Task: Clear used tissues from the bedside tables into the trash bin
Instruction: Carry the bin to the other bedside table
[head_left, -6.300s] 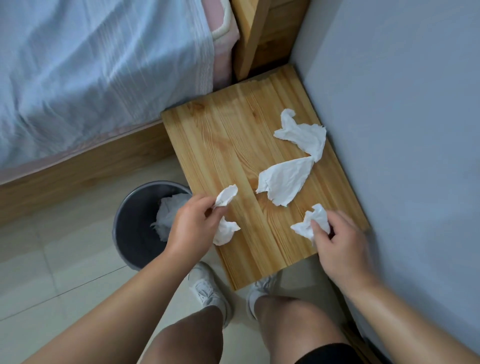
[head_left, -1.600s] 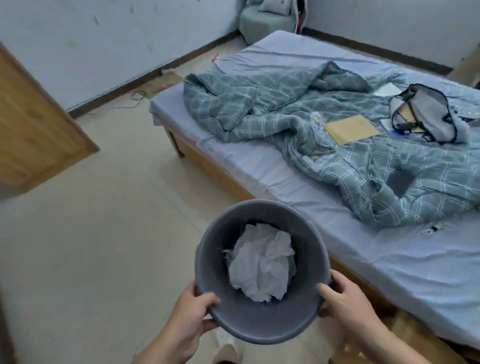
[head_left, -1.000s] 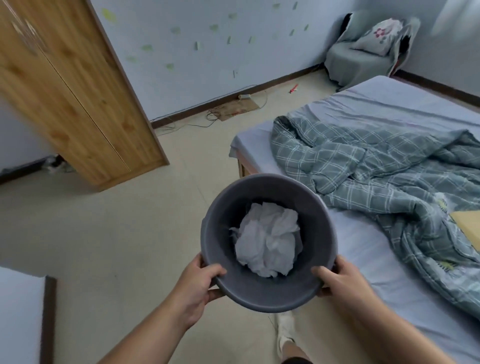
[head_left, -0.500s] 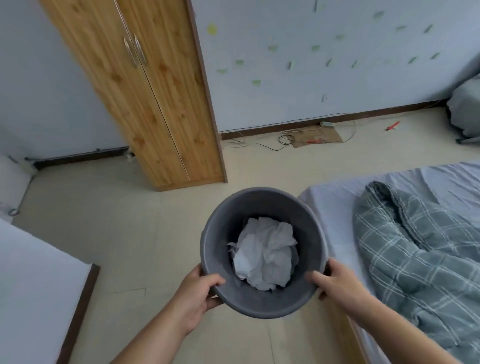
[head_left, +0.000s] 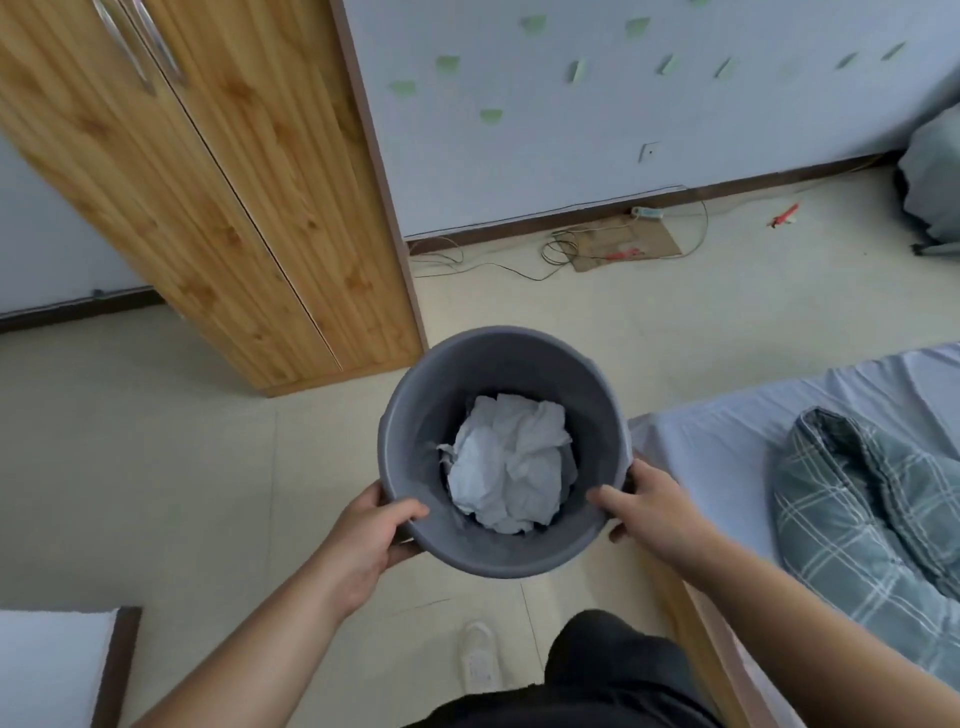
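Note:
I hold a round grey trash bin (head_left: 415, 410) in the air in front of me, above the floor. Crumpled white tissues (head_left: 506, 462) lie piled at its bottom. My left hand (head_left: 366, 540) grips the bin's near left rim, thumb inside the wall. On the near right rim sits my right hand (head_left: 641, 504), thumb also over the edge. No bedside table is in sight.
A tall wooden wardrobe (head_left: 208, 182) stands ahead on the left. The bed (head_left: 727, 431) with a checked green quilt (head_left: 872, 509) runs along my right. Cables and cardboard (head_left: 618, 241) lie by the far wall. A white surface (head_left: 47, 665) fills the lower left corner.
Earlier I picked tissues off the bedside table; since then I carry the bin in both hands. My view keeps swinging left along the bed's foot, and the wardrobe has come closer.

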